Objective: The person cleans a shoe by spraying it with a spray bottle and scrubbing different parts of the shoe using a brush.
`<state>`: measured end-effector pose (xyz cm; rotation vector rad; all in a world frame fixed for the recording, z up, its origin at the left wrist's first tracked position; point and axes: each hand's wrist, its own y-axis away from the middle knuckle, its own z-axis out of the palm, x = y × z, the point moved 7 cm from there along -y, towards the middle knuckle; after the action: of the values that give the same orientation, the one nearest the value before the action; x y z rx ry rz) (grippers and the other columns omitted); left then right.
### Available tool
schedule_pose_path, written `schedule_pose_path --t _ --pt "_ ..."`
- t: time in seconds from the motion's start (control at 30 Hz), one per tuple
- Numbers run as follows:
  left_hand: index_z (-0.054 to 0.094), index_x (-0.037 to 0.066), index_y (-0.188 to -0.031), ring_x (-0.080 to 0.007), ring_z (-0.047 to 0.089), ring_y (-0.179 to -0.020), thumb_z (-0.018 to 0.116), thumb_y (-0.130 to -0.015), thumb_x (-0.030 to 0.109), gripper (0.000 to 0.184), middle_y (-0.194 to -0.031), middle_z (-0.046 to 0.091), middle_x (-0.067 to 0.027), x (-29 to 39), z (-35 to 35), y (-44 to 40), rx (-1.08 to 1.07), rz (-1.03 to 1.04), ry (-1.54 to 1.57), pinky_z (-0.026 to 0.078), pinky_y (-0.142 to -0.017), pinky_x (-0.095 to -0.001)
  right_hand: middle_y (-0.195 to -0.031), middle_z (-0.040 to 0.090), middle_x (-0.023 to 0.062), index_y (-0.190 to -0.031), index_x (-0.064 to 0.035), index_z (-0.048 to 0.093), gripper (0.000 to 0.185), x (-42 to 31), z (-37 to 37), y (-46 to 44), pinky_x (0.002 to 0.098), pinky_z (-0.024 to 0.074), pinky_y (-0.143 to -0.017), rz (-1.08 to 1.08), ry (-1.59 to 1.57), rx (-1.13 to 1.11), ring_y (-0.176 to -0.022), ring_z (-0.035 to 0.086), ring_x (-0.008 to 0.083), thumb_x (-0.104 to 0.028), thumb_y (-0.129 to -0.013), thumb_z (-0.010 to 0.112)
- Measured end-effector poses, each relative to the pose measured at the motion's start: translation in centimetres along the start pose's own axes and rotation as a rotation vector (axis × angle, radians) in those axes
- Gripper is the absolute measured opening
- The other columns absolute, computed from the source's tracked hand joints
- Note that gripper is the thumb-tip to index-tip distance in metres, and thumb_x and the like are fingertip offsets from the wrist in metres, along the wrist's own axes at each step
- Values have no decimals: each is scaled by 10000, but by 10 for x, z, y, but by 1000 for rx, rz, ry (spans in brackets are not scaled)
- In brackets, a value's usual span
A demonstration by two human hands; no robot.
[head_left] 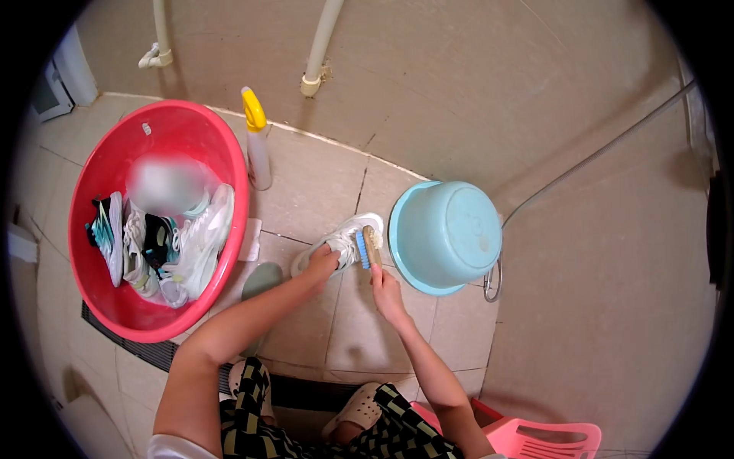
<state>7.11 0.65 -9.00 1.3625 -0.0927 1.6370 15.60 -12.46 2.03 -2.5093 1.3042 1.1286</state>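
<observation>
A white sneaker rests on the tiled floor in front of me. My left hand grips it near the laces and opening; part of the fingers is hidden. In my right hand is a scrubbing brush with a wooden back and blue bristles. The brush is over the toe end of the sneaker, its bristles facing left; whether they touch it I cannot tell. To the left, a large red basin holds several shoes, among them a white sneaker and a black-and-teal shoe.
An upturned light-blue basin stands right of the brush. A bottle with a yellow top is beside the red basin. A pink plastic stool or chair is at lower right, and a grey hose runs along the wall.
</observation>
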Motion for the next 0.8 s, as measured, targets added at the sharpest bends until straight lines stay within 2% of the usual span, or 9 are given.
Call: schedule_pose_path --t 0.13,0.2,0.27,0.3,0.4,0.47,0.7,0.77,0.8 --pt "534 18 -1114 -89 547 -749 444 -850 56 281 -931 602 -29 8 1 13 -113 11 140 434 -622 -230 -616 558 190 -739 31 552 538 0 -2 5 399 428 -571 -85 22 26 -571 552 325 -428 -935 351" --pt "533 25 -1117 -84 543 -738 443 -850 52 283 -925 602 -30 9 -3 16 -138 -2 143 428 -604 -222 -630 573 226 -791 29 570 497 -9 -1 12 446 437 -555 -100 97 -5 -579 565 391 -408 -930 380" --pt "526 29 -1129 -109 568 -813 445 -852 55 290 -973 601 -36 -2 -5 9 -248 -64 170 459 -689 -240 -636 572 250 -810 29 570 481 -18 6 19 475 440 -554 -135 172 -4 -597 566 417 -401 -928 389" --pt "526 29 -1129 -109 568 -813 445 -852 55 290 -973 601 -36 4 -1 12 -248 -64 169 459 -689 -240 -641 571 273 -830 28 570 466 -23 11 22 504 443 -553 -171 249 -3 -615 567 444 -395 -925 399" --pt "516 30 -1143 -133 573 -926 436 -855 56 300 -1042 589 -51 24 8 22 -235 -54 237 460 -817 -260 -630 558 303 -827 41 556 474 -20 30 24 528 447 -540 -122 261 2 -611 567 459 -394 -924 395" --pt "502 28 -1162 -154 548 -1032 410 -860 53 317 -1105 571 -71 24 13 23 -294 -37 137 420 -924 -282 -622 557 302 -811 48 552 487 -20 33 15 522 451 -532 -137 275 -12 -603 566 460 -397 -926 389" --pt "488 16 -1165 -94 538 -821 369 -841 24 345 -964 568 -34 24 4 17 -191 -41 12 462 -725 -235 -628 565 299 -781 65 555 543 -38 33 0 505 460 -533 -186 327 -47 -599 569 457 -425 -925 372" --pt "426 61 -1252 -169 516 -1071 387 -898 74 357 -1184 522 -64 23 4 18 -224 -91 -119 430 -910 -313 -637 568 299 -784 67 559 551 -38 35 -4 504 462 -547 -173 344 -52 -609 573 455 -432 -924 370" --pt "426 61 -1252 -169 516 -1071 387 -898 74 357 -1184 522 -64 20 3 16 -224 -91 -120 430 -910 -313 -646 571 299 -788 70 563 560 -37 35 -6 504 464 -562 -160 360 -57 -618 576 453 -438 -923 369"
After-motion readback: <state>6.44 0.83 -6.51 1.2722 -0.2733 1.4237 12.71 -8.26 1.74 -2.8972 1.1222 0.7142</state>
